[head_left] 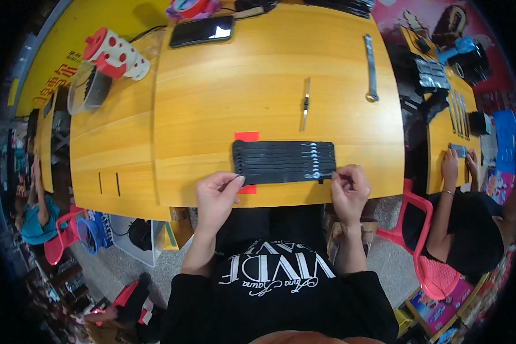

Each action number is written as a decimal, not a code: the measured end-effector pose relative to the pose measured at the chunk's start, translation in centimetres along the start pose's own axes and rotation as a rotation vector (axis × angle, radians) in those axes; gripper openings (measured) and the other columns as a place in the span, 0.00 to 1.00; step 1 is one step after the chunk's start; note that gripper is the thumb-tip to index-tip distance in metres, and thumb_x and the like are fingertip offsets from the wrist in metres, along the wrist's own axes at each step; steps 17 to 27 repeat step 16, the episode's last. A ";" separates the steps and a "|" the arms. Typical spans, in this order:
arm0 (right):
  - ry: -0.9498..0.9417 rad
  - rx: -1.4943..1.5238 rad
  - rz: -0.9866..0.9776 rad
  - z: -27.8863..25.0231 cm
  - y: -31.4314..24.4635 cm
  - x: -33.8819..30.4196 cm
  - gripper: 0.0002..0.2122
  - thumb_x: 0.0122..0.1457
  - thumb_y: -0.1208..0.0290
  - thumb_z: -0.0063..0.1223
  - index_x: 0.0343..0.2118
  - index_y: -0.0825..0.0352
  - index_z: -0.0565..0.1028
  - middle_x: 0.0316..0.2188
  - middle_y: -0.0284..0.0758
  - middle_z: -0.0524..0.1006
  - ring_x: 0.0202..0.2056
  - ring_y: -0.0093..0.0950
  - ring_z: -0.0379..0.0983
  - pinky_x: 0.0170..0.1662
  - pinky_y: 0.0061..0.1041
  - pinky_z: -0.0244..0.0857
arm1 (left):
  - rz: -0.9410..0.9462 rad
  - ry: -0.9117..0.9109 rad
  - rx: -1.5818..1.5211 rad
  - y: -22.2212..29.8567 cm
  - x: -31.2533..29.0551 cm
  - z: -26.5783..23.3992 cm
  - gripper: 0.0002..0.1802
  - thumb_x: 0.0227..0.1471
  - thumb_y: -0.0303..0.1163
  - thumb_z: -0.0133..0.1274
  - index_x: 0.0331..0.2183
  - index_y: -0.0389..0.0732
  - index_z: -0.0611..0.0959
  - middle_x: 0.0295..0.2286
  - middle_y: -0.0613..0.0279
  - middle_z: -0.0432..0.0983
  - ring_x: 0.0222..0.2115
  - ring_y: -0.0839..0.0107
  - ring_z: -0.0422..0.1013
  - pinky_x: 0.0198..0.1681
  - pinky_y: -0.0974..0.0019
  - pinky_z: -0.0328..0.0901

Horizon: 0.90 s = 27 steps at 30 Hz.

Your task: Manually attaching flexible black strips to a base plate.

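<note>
In front of me lies a row of several black-strapped watches (278,156), packed side by side with their small silver parts lined up towards the right. My left hand (218,192) is closed in a pinch at the left end of the nearest black strap (281,179). At its other end, my right hand (351,189) pinches with thumb and forefinger. Red tape (246,136) shows beyond and in front of the row on the left. Farther back, a slim silver watch (305,106) lies lengthwise, and a grey-strapped watch (370,69) lies to its right.
A phone (202,31) is at the far edge of the wooden table (212,114). A red-dotted tumbler (120,54) and a clear plastic tub (89,89) stand far left. Two short dark strips (118,183) lie left. A co-worker (470,223) sits at another table on the right.
</note>
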State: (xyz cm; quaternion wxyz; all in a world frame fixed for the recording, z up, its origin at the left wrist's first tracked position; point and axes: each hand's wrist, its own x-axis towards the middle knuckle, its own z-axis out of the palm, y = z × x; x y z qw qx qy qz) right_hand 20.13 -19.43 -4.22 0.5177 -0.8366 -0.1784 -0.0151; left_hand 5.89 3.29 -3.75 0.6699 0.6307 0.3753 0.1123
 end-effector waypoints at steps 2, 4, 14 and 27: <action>0.025 -0.005 -0.019 0.0 0.2 -0.1 0.07 0.47 0.88 0.54 0.24 0.70 0.69 0.18 0.30 0.67 0.17 0.14 0.62 0.21 0.15 0.55 | 0.041 -0.029 -0.002 -0.2 -0.1 0.0 0.03 0.51 0.23 0.58 0.28 0.32 0.83 0.21 0.66 0.76 0.18 0.83 0.69 0.18 0.78 0.64; 0.018 0.007 -0.012 0.0 0.2 -0.1 0.07 0.47 0.88 0.53 0.23 0.70 0.69 0.18 0.29 0.67 0.18 0.13 0.60 0.21 0.14 0.53 | 0.025 -0.006 -0.018 -0.1 -0.2 0.1 0.04 0.51 0.23 0.59 0.27 0.32 0.82 0.19 0.67 0.75 0.17 0.83 0.68 0.18 0.78 0.62; 0.011 0.027 -0.001 0.3 0.4 -0.3 0.07 0.48 0.88 0.54 0.24 0.70 0.70 0.18 0.28 0.66 0.18 0.12 0.58 0.21 0.13 0.51 | 0.123 -0.002 0.283 -0.3 0.2 -0.5 0.05 0.51 0.24 0.59 0.26 0.33 0.82 0.17 0.68 0.74 0.17 0.84 0.66 0.18 0.79 0.59; 0.016 0.003 0.015 0.3 0.4 -0.3 0.07 0.48 0.88 0.54 0.24 0.69 0.70 0.19 0.28 0.68 0.18 0.13 0.58 0.21 0.13 0.52 | 0.241 0.010 0.440 0.4 0.2 -0.5 0.05 0.51 0.25 0.59 0.25 0.35 0.82 0.17 0.66 0.74 0.17 0.81 0.67 0.19 0.75 0.62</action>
